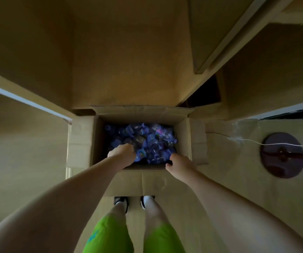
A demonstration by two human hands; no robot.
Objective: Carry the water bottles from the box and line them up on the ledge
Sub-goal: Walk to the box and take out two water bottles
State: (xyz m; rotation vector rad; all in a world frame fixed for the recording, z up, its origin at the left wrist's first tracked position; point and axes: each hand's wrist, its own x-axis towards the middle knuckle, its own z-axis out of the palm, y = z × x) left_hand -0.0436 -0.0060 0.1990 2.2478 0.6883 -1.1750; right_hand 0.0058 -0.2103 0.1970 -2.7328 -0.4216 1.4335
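An open cardboard box [183, 143] stands on the floor against the wall, below me. Inside lie several small water bottles [152, 141] with blue and purple labels, piled loosely. My left hand [122, 153] reaches into the box's near left part, its fingers curled down around a water bottle there. My right hand [179, 164] is at the near right corner of the box, with its fingertips among the bottles. What those fingers hold is hidden in the dim light.
A pale-edged ledge [28, 103] runs along the left wall. On the floor to the right stands a round dark lamp base [282, 155] with a thin white cord [247, 141]. My feet [134, 203] are just behind the box's front flap.
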